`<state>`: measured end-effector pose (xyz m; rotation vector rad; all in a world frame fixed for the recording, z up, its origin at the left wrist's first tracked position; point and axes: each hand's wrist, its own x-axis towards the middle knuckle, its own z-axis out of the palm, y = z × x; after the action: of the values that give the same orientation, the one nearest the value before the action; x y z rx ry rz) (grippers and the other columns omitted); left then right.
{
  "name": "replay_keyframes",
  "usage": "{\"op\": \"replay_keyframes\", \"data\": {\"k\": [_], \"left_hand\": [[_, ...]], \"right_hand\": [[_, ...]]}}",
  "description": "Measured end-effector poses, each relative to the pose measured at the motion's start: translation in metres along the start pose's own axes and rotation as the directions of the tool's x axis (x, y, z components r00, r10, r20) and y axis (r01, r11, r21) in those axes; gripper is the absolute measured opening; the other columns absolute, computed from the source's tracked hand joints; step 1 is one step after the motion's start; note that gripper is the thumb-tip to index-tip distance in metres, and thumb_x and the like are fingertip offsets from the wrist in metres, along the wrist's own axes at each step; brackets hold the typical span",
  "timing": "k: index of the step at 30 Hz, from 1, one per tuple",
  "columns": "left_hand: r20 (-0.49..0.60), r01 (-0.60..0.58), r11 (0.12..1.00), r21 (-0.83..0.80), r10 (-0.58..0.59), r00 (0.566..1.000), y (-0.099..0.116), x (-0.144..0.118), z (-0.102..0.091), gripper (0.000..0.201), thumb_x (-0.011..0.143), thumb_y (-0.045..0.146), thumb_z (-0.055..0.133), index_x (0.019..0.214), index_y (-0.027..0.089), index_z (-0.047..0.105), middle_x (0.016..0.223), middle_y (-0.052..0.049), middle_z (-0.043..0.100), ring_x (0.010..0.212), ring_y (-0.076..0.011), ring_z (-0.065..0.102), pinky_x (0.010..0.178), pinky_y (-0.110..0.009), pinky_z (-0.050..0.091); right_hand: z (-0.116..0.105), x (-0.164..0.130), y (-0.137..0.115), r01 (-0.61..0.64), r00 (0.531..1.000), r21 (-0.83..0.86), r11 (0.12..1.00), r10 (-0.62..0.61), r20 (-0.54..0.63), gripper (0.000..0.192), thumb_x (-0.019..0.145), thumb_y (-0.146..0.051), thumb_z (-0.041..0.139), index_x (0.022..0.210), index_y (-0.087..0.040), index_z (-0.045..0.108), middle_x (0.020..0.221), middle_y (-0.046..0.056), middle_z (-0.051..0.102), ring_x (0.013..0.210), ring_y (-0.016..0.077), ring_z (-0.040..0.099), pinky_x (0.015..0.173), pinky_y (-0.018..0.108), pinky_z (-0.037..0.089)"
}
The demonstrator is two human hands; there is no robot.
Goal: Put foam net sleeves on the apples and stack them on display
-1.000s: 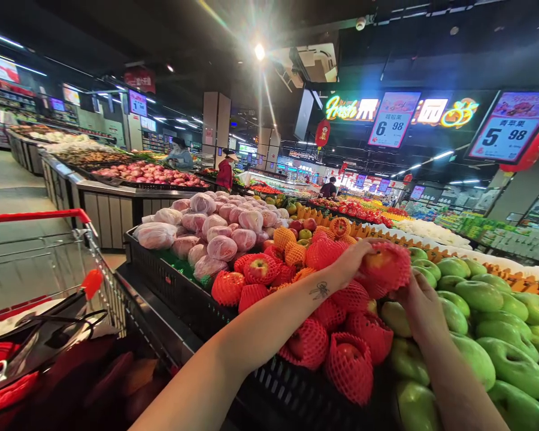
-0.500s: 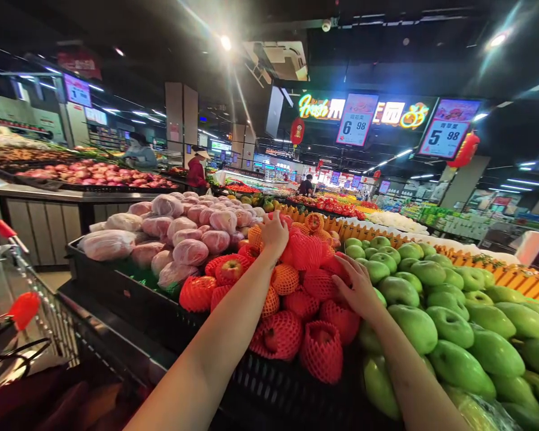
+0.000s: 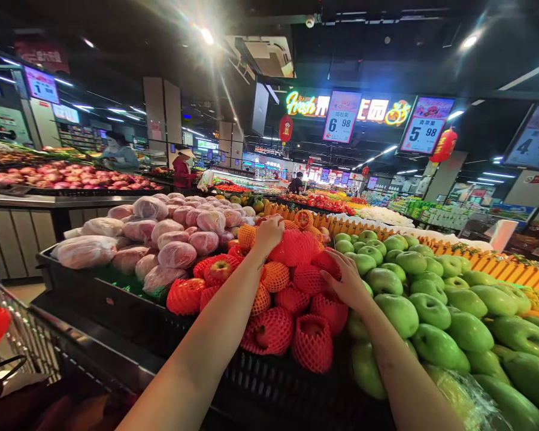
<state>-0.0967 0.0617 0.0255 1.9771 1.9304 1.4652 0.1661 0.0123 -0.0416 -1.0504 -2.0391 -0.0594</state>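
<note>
My left hand [image 3: 269, 234] reaches over the far side of a pile of apples in red and orange foam nets. Its fingers are curled and partly hidden, so what they close on cannot be made out. Just in front of it lies a large red foam net [image 3: 296, 246]. My right hand [image 3: 347, 278] is at the pile's right side, with thumb and fingers apart against a red-netted apple [image 3: 326, 263]. Several more netted apples, one of them a red-netted apple [image 3: 313, 344], lie nearer to me in the black crate [image 3: 269, 377].
Green apples [image 3: 431, 308] are heaped on the right. Plastic-wrapped pink fruit [image 3: 177, 254] fills the left. A shopping cart [image 3: 22, 329] stands at the lower left. Behind are an orange picket fence [image 3: 489, 257], a red onion display [image 3: 72, 176], price signs [image 3: 341, 117] and several people.
The view has turned slightly right, so the scene shifts left. My left hand's fingers have curled in more at the back of the pile. My right hand stays beside the same apples.
</note>
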Motion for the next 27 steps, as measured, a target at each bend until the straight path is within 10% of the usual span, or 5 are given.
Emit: {"op": "replay_keyframes", "data": {"k": [4,9,18,23,27], "left_hand": [[-0.035,-0.134,0.99,-0.042,0.133,0.991,0.016,-0.005,-0.019,0.054,0.105,0.026,0.02,0.103,0.019,0.073,0.11,-0.011,0.078,0.104,-0.0226,0.071,0.092,-0.032,0.051],[0.304,-0.362,0.92,0.149,0.305,0.902,0.033,-0.023,-0.013,0.01,0.084,0.03,0.073,0.083,0.021,0.073,0.094,-0.006,0.079,0.09,-0.0252,0.072,0.082,-0.032,0.054],[0.254,-0.066,0.916,0.397,-0.04,0.966,0.028,-0.025,-0.032,0.036,0.081,0.042,0.082,0.103,0.016,0.073,0.114,-0.021,0.076,0.111,-0.0421,0.069,0.095,-0.049,0.054],[0.088,-0.276,0.956,-0.103,0.285,0.955,0.044,-0.026,-0.021,0.018,0.093,0.031,0.072,0.105,0.017,0.074,0.115,-0.014,0.077,0.108,-0.0298,0.069,0.096,-0.041,0.053],[0.066,-0.418,0.683,-0.599,0.563,0.824,0.064,-0.039,0.002,0.012,0.095,0.024,0.066,0.095,0.019,0.077,0.108,-0.009,0.076,0.105,-0.0215,0.068,0.097,-0.035,0.052]], "right_hand": [[-0.001,0.0,-0.002,0.006,1.0,0.02,1.0,-0.006,-0.004,0.053,0.093,-0.04,0.062,0.143,-0.024,0.058,0.151,0.012,0.06,0.141,0.0335,0.051,0.122,0.059,0.038],[-0.003,0.001,-0.006,-0.006,1.0,0.038,0.999,0.007,-0.008,0.054,0.093,-0.04,0.061,0.143,-0.022,0.058,0.149,0.014,0.061,0.14,0.0341,0.052,0.121,0.059,0.038],[-0.006,0.001,-0.012,-0.067,0.992,0.098,0.993,0.077,-0.102,0.049,0.089,-0.044,0.063,0.133,-0.021,0.065,0.134,0.015,0.071,0.126,0.0366,0.061,0.115,0.061,0.043],[-0.009,0.005,-0.02,-0.129,0.972,0.409,0.903,0.196,-0.126,0.047,0.091,-0.055,0.062,0.125,-0.022,0.068,0.133,0.012,0.072,0.124,0.0317,0.065,0.111,0.054,0.049],[-0.012,0.007,-0.032,-0.17,0.951,0.797,0.58,0.308,-0.022,0.05,0.086,-0.069,0.065,0.121,-0.033,0.069,0.132,0.0,0.074,0.127,0.0251,0.066,0.107,0.042,0.054]]}}
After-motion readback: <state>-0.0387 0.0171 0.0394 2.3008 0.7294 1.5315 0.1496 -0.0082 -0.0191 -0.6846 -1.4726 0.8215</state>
